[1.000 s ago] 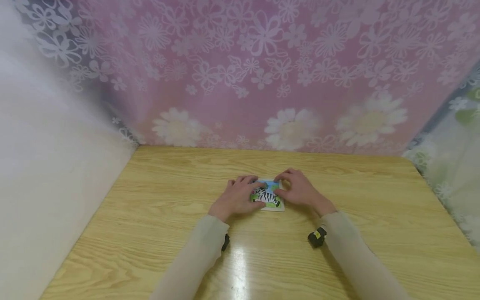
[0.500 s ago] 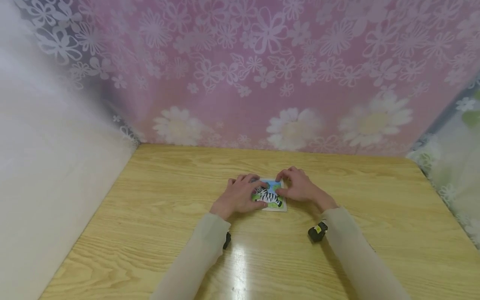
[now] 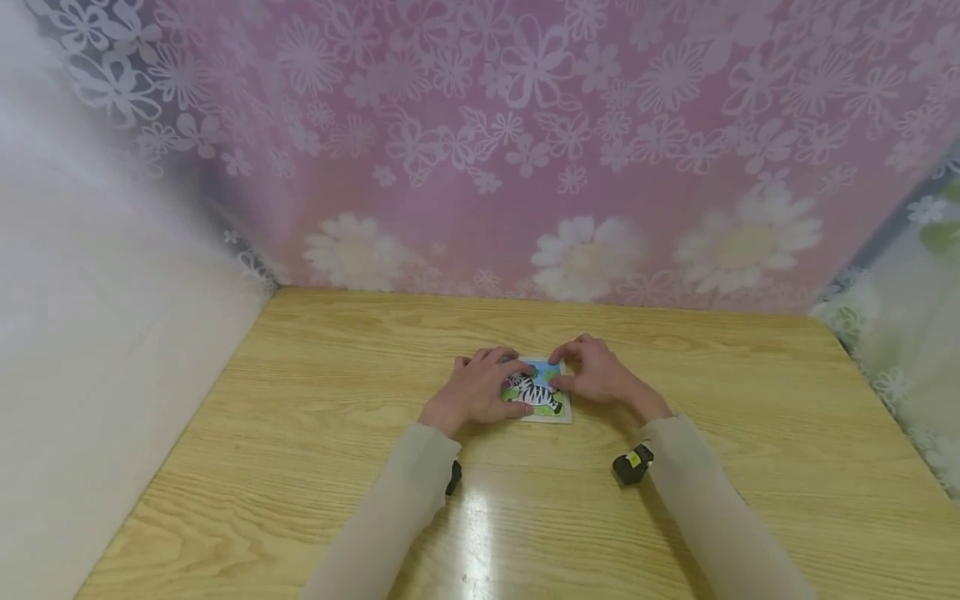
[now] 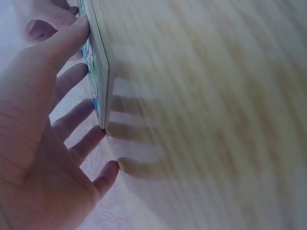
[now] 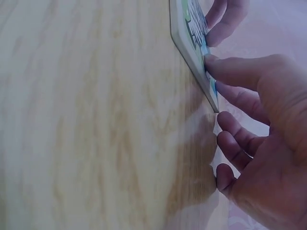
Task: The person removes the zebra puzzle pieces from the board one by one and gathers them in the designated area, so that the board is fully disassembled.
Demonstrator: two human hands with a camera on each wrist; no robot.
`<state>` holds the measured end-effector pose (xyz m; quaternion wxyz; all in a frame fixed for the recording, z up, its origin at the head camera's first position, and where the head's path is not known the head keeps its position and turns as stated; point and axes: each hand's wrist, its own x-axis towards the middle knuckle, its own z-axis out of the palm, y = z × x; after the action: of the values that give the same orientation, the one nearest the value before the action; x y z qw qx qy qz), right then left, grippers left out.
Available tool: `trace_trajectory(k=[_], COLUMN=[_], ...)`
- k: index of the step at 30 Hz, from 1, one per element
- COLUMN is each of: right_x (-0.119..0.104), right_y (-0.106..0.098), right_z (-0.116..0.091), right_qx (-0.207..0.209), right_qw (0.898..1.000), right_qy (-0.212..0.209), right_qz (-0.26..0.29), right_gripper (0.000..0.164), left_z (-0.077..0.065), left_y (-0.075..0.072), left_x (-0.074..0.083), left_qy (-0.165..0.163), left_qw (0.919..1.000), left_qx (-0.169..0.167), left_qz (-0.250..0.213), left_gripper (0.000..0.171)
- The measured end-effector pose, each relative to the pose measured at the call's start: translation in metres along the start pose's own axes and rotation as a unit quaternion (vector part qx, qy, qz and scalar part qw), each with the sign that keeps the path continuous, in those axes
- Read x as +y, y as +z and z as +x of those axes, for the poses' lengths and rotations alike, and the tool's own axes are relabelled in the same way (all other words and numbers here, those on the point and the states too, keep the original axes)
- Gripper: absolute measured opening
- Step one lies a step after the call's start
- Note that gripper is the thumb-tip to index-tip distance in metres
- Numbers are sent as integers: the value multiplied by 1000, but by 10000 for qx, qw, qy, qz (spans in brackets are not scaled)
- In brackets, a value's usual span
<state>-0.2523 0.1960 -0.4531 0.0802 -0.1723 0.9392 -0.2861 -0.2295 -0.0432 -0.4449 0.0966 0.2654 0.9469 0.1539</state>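
Observation:
A small square zebra puzzle board (image 3: 537, 398) with a pale rim lies flat on the table, blue at its top and green below. My left hand (image 3: 480, 392) spreads over its left part, thumb near the lower edge and fingertips on the face. In the left wrist view, the little fingertip of that hand (image 4: 43, 143) touches the table beyond the board's edge (image 4: 102, 67). From the right, my right hand (image 3: 596, 375) rests its thumb and index fingertip on the upper right of the picture. Its other fingertips (image 5: 225, 177) meet the table. The zebra's head is partly covered.
The wooden table (image 3: 300, 467) stretches around both hands. A pink flowered cloth (image 3: 465, 208) hangs along its back edge, with a white wall (image 3: 112, 317) at left. A black wrist camera (image 3: 632, 464) sits under the right sleeve.
Both hands keep nearly the same places on the puzzle board. The whole view shifts slightly, and the right fingers move only a little.

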Motion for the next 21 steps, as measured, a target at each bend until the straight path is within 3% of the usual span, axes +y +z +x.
trace_trajectory(k=[21], right_x=[0], right_y=[-1], right_z=[8], right_qx=[-323], right_qw=[9994], right_qy=[88], right_qz=[-85], right_gripper=[28], left_z=[1], left_y=[-2], left_x=[-1], left_qy=[-68], left_qw=[9998], left_qx=[-108], left_qz=[159], left_gripper=[63])
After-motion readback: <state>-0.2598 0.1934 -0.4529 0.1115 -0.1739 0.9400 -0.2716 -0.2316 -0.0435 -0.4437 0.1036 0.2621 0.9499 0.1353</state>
